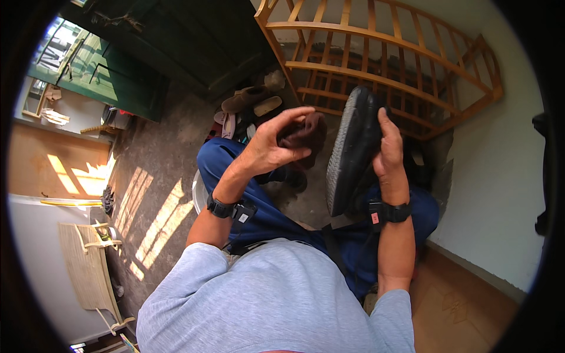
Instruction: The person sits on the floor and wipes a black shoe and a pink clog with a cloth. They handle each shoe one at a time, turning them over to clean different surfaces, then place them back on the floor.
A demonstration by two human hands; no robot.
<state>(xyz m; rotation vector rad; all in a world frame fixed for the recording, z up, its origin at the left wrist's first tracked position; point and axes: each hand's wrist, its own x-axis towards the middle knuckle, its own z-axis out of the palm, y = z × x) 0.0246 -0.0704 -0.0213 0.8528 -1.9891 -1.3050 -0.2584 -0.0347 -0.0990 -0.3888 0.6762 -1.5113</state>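
Observation:
My left hand (276, 143) is curled around a bunched dark brown cloth (309, 134), the thumb and fingers on either side of it. A black shoe (357, 150) with a grey textured sole (339, 154) is held up on edge by my right hand (389, 145). Its sole faces the cloth, and a gap separates the two. My right thumb points up along the shoe's far side; the other fingers are hidden behind it. Both hands are above my lap, over my blue trousers (282, 203).
A slatted wooden rack (375, 70) stands ahead against the wall. Several shoes (247, 101) lie piled on the concrete floor (176, 132), left of the rack. A green door (101, 73) is at upper left, and a wooden folding chair (88, 264) is at lower left.

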